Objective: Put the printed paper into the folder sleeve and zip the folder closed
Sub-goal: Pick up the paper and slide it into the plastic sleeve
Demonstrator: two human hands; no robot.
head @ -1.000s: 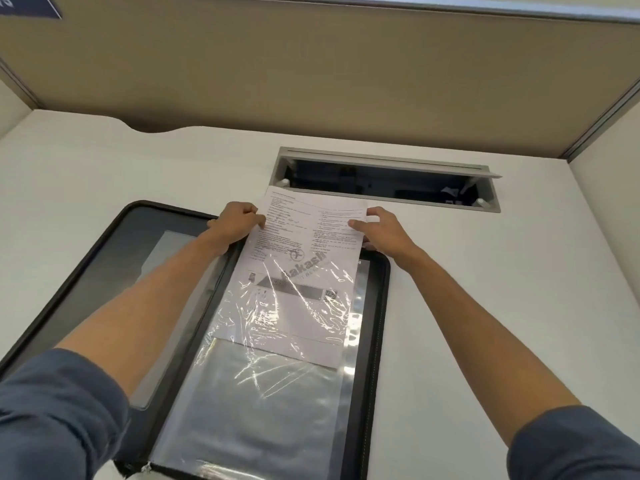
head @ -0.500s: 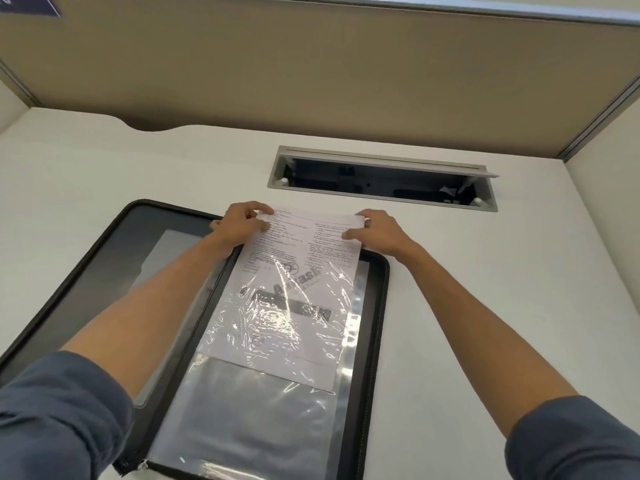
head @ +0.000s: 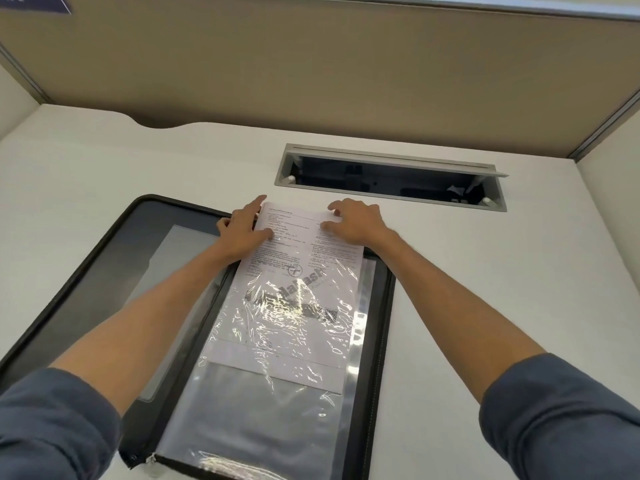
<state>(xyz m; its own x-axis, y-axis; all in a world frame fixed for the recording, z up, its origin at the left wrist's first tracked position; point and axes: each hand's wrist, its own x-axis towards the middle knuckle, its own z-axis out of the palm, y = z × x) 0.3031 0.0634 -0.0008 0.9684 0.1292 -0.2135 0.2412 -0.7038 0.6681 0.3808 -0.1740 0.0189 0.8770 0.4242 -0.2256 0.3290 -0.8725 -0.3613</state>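
Observation:
A black zip folder [head: 382, 327] lies open flat on the white desk. The printed paper [head: 294, 268] sits partway inside the clear plastic sleeve [head: 263, 420] on the folder's right half; its top strip sticks out past the sleeve's far edge. My left hand [head: 242, 230] presses on the paper's top left corner, fingers spread. My right hand [head: 353, 221] rests on the top right corner, fingertips curled onto the sheet. The paper's lower edge shows through the plastic about two thirds down the sleeve.
A grey cable tray opening [head: 391, 176] is set into the desk just beyond the hands. A tan partition wall [head: 311, 71] stands behind the desk. The zip pull [head: 150, 460] lies at the folder's near spine.
The paper has slid further down into the sleeve, toward me. Both hands moved with its top edge and changed from pinching the corners to pressing on them.

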